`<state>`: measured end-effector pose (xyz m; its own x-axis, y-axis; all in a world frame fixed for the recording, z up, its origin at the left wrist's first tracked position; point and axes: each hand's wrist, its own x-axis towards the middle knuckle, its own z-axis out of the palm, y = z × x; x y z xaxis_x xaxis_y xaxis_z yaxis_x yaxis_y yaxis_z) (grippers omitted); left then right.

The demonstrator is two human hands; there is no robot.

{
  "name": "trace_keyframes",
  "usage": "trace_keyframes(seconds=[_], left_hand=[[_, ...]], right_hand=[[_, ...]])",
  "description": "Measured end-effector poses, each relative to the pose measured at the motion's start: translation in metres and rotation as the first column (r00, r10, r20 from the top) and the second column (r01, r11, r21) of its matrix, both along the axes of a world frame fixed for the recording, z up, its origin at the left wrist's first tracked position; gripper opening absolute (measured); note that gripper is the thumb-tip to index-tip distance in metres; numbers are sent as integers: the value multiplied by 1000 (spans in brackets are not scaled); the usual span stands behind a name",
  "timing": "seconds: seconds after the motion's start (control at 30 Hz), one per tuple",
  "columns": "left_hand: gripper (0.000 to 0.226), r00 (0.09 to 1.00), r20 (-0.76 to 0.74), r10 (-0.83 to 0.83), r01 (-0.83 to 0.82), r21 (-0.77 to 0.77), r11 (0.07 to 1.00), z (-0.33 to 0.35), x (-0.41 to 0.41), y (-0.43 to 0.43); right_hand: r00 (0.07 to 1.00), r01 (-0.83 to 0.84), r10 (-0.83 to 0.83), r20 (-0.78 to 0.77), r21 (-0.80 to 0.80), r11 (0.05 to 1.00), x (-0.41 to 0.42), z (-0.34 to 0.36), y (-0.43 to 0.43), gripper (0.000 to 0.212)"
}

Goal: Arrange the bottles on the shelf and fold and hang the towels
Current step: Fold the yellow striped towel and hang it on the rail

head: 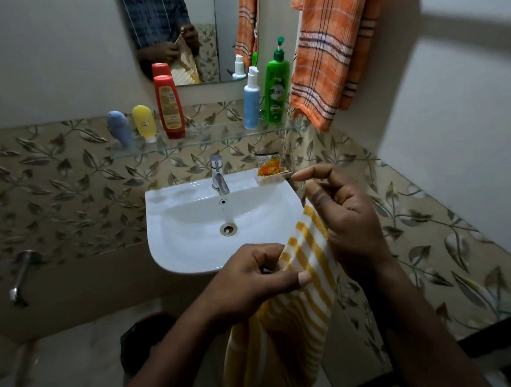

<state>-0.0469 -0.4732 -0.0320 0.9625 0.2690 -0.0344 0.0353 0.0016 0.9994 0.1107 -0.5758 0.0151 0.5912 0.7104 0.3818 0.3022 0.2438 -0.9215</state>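
Observation:
A yellow-and-white striped towel (300, 304) hangs down in front of the sink, held by both hands. My left hand (253, 280) pinches its left upper edge; my right hand (345, 217) grips the upper right corner, forefinger stretched out. An orange checked towel (326, 57) hangs on the wall at the upper right. On the glass shelf (215, 137) stand a blue tube (120, 128), a yellow tube (144, 122), a red bottle (169, 107), a white-and-blue pump bottle (251, 100) and a green pump bottle (277, 85).
A white sink (190, 227) with a chrome tap (218, 174) sits below the shelf. An orange sachet (269, 165) lies at its back right corner. A mirror (184, 33) hangs above. A wall tap (20, 276) sticks out at the left. Leaf-patterned tiles cover the lower walls.

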Motion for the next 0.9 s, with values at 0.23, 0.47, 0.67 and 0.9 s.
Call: trace_keyframes(seconds=[0.23,0.47,0.67,0.9], left_hand=[[12,960,13,281,-280,-72,957,-1,-9,20],[9,875,131,467,-481,118,869,9,-5,15],[31,948,64,311,-313,34,949,3,-20,21],[18,964,-53,261,-261,1,965,-28,-45,17]], right_hand=[[995,74,-61,79,-176,982,28,-7,-12,25],[941,-130,256,223,-460,878,-9,-22,0,44],[887,-131,266,378,-347,929,3,-17,-4,22],[983,-44,38,-182,-30,999,15,-15,-12,22]])
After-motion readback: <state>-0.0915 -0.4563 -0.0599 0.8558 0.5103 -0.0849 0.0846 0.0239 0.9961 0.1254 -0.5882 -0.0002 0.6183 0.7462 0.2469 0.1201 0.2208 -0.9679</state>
